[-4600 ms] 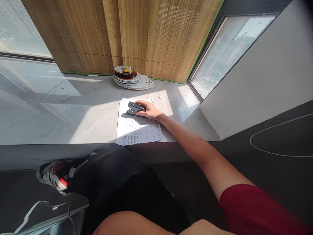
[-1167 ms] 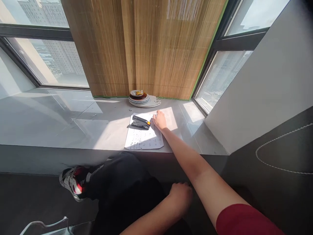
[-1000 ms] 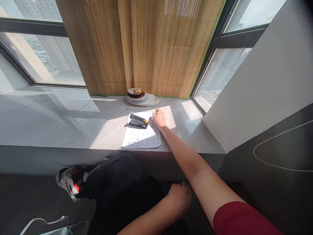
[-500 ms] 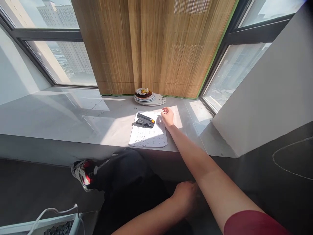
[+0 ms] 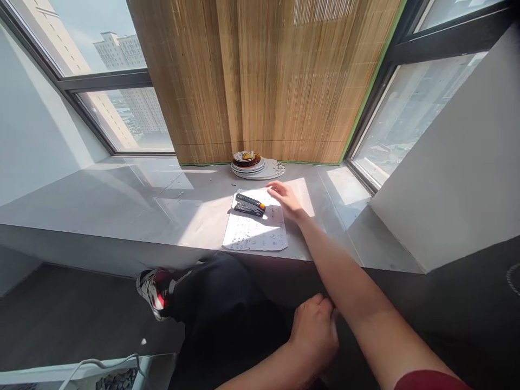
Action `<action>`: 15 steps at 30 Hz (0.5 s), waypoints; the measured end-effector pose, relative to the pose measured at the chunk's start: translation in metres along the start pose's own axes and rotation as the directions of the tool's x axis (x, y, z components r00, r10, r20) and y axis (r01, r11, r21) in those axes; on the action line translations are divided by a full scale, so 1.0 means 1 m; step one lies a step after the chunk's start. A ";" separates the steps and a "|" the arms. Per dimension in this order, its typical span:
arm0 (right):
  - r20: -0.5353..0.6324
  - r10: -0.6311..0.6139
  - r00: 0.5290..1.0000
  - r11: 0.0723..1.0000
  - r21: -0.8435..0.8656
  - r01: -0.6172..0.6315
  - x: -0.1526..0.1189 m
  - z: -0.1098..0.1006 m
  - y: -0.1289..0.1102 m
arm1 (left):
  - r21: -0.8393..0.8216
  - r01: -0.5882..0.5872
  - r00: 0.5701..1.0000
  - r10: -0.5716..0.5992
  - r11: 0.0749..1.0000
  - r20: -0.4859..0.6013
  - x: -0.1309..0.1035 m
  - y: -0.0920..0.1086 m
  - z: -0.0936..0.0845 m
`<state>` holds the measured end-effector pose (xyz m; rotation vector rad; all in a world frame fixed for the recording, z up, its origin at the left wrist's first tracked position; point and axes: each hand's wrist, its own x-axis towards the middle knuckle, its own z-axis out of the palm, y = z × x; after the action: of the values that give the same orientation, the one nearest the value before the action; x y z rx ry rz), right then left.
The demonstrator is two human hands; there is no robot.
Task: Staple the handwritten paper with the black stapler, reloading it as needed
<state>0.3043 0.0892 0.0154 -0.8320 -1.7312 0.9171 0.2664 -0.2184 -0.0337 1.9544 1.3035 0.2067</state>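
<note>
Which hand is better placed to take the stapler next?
Right, I'd judge: the right hand is open close to the stapler, while the left hand is down by the lap.

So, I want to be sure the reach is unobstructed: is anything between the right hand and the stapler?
Nothing visible stands between the right hand and the stapler; only the flat handwritten sheet lies under that gap. The stacked plates sit farther back, out of the way.

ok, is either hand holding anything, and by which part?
Right hand: nothing visible in its grasp; the stapler lies beside it on the handwritten sheet. Left hand: curled closed, can't tell if anything's inside.
</note>
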 end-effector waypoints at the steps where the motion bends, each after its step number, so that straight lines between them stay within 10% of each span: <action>1: 0.105 -0.021 0.994 1.000 -0.011 0.022 -0.003 0.003 -0.005 | -0.016 0.002 1.000 -0.002 1.000 -0.026 -0.003 -0.001 -0.008; 4: 0.318 -0.064 0.946 0.986 -0.127 0.110 -0.009 0.015 -0.016 | -0.085 -0.020 0.995 0.012 0.996 -0.097 -0.012 -0.006 -0.039; 10: 0.343 -0.010 0.939 0.948 -0.296 0.118 -0.008 0.031 -0.021 | -0.456 -0.331 0.881 0.098 0.826 -0.463 -0.002 -0.030 -0.146; 15: 0.264 -0.015 0.964 0.935 -0.338 0.107 -0.006 0.026 -0.020 | -0.639 -0.517 0.636 -0.243 0.570 -0.732 0.059 -0.072 -0.246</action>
<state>0.2787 0.0690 0.0232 -0.9103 -2.1794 0.7059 0.1155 -0.0318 0.0733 1.0887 1.1359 1.6221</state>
